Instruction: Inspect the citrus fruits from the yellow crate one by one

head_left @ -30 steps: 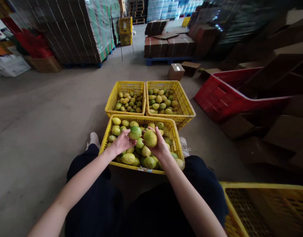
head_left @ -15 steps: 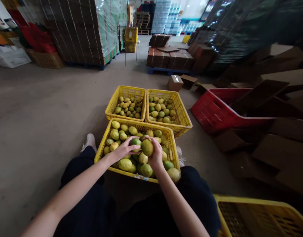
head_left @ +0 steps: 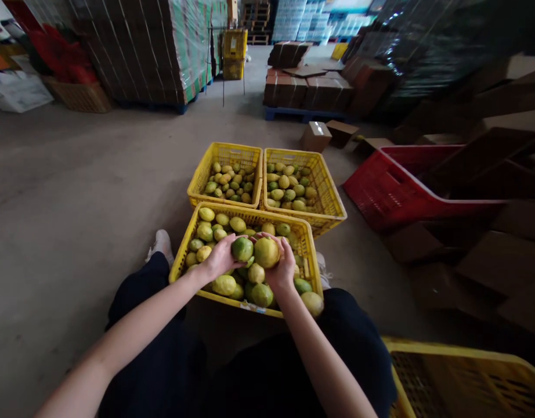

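My left hand (head_left: 221,255) holds a dark green fruit (head_left: 242,249) above the near yellow crate (head_left: 245,212). Beside it, my right hand (head_left: 282,264) is wrapped round a larger yellow-green fruit (head_left: 266,252). The two held fruits are side by side, close together. Under my hands the near crate holds many green and yellow fruits, among them a green one (head_left: 261,295) and a yellow one (head_left: 224,285). Two more yellow crates with fruit, one at the back left (head_left: 198,174) and one at the back right (head_left: 331,191), stand just beyond it.
A red crate (head_left: 372,191) with cardboard in it stands on the right, near a pile of cardboard boxes (head_left: 502,261). Another yellow crate (head_left: 459,351) is at the lower right. Farther off are a small box (head_left: 316,137), stacked cartons (head_left: 308,90) and a wrapped pallet load (head_left: 132,52).
Both held fruits have turned in my hands, and my right hand's fruit now shows a yellower side. The whole view has shifted slightly, with the crates a little higher and farther right.
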Tool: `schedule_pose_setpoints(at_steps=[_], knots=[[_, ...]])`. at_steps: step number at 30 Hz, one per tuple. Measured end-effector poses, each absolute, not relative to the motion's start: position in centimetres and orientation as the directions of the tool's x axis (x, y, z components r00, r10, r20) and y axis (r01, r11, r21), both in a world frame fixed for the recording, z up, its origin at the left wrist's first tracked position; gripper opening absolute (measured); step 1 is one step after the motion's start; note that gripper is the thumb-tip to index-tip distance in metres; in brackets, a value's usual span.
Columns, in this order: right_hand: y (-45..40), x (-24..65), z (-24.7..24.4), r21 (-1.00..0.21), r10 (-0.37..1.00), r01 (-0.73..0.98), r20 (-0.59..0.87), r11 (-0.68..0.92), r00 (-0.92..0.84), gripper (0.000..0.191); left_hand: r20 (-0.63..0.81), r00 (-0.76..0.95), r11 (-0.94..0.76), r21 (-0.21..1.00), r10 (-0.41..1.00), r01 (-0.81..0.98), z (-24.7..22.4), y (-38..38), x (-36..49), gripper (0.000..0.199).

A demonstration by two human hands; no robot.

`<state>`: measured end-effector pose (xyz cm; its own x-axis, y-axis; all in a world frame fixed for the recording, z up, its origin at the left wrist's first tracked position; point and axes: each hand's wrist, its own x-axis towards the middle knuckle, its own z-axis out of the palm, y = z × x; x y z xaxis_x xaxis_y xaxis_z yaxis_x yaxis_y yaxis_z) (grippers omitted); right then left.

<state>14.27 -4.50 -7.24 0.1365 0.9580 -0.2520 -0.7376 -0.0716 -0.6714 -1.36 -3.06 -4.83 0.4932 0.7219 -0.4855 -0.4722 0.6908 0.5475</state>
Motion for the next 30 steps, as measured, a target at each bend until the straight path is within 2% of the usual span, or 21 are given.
schedule_pose_setpoints(at_steps=[7, 11, 15, 18, 21, 24, 27, 30], knots=[[-5.1, 13.7, -6.7, -0.655, 0.961, -0.747, -0.264, -0.115, 0.083, 0.031, -0.469, 0.470, 0.657, 0.426, 0.748, -0.622, -4.4, -2.6, -1.5, 0.045], [-5.2, 12.8, -6.9, -0.651, 0.960, -0.744, -0.277, -0.149, 0.051, 0.023, -0.563, 0.392, 0.639, 0.347, 0.728, -0.687, -4.6, -2.5, -1.0, 0.038], [-5.0, 12.4, -7.0, -0.724, 0.961, -0.665, -0.275, -0.185, 0.033, 0.022, -0.687, 0.286, 0.605, 0.278, 0.668, -0.746, -4.9, -2.6, -0.6, 0.027], [-4.9, 12.8, -6.9, -0.799, 0.959, -0.586, -0.255, -0.137, 0.123, 0.025, -0.668, 0.281, 0.577, 0.271, 0.689, -0.770, -5.1, -2.9, -0.5, 0.030], [-4.8, 13.6, -6.9, -0.939, 0.939, -0.343, -0.140, -0.026, 0.313, 0.033, -0.579, 0.388, 0.597, 0.223, 0.717, -0.771, -5.1, -3.3, -0.4, 0.041], [-4.9, 13.9, -6.9, -0.994, 0.918, 0.041, 0.111, 0.104, 0.380, 0.035, -0.517, 0.501, 0.659, 0.174, 0.694, -0.732, -4.7, -3.8, 0.0, 0.045], [-5.5, 13.5, -7.0, -0.916, 0.919, 0.302, 0.334, 0.264, 0.211, 0.025, -0.558, 0.510, 0.687, 0.158, 0.655, -0.709, -4.5, -4.3, 0.5, 0.031], [-6.4, 13.0, -7.1, -0.785, 0.902, 0.465, 0.423, 0.410, -0.081, 0.035, -0.648, 0.428, 0.667, 0.170, 0.630, -0.725, -4.9, -4.5, 0.6, 0.012]])
